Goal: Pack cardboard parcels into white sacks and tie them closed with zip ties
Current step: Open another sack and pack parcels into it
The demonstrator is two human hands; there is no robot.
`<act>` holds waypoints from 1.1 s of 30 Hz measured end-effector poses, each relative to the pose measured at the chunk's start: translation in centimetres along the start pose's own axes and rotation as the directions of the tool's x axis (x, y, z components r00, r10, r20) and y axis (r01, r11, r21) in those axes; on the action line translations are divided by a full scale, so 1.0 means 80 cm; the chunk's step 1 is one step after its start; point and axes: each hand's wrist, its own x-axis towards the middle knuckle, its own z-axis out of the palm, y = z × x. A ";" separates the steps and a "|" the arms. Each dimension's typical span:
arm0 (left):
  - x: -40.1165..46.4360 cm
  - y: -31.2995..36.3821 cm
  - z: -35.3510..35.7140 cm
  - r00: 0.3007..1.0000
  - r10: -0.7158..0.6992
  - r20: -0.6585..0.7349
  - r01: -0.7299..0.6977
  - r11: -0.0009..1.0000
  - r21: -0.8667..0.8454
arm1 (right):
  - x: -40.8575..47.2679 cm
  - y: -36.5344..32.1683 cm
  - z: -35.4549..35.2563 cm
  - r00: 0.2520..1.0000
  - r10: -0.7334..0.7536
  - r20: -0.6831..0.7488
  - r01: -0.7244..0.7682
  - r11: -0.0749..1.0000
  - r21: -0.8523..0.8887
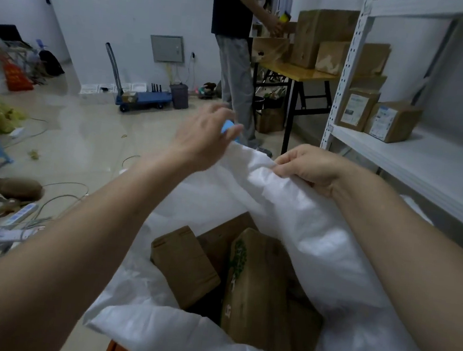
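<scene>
**Sack mouth held at far rim, parcels inside**

The white sack (292, 209) occupies the near centre of the scene, its mouth open toward the camera. Three cardboard parcels lie inside it: a small parcel (185, 264) at left, a large parcel (266, 297) at right with green print on its upper face, and a third parcel (218, 236) partly hidden behind both.

The right hand (307, 165) is at the far rim of the sack, its fingers closed in a pinch on a fold of the white fabric. The left hand (203, 135) is just beside that rim, at the left; it is motion-blurred, its fingers appear loosely spread, and contact with the fabric cannot be determined.

At right stands a white shelf unit (424, 160) bearing two labelled boxes (377, 116). Farther away, a second person (237, 48) stands at a yellow-topped table (296, 72) stacked with cartons. A blue trolley (144, 99) is parked at the far wall. Cables and a power strip (13, 225) lie on the floor at left.
</scene>
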 end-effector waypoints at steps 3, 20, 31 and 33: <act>-0.010 0.039 0.008 0.936 0.168 0.308 -0.101 0.970 -0.222 | 0.007 0.006 -0.006 0.997 0.051 0.057 -0.060 0.981 0.184; 0.032 0.029 0.036 0.934 -0.064 0.351 0.102 0.990 -0.093 | -0.018 0.049 0.014 0.960 -0.187 -0.209 0.085 0.905 -0.418; -0.002 -0.005 0.042 0.912 -0.047 0.406 0.075 0.996 -0.053 | 0.033 0.091 -0.047 0.957 0.234 -0.171 -0.216 0.970 0.115; 0.001 -0.010 0.033 0.823 -0.114 0.556 0.228 0.964 -0.139 | 0.028 0.088 -0.048 0.968 0.220 -0.122 -0.213 0.975 0.071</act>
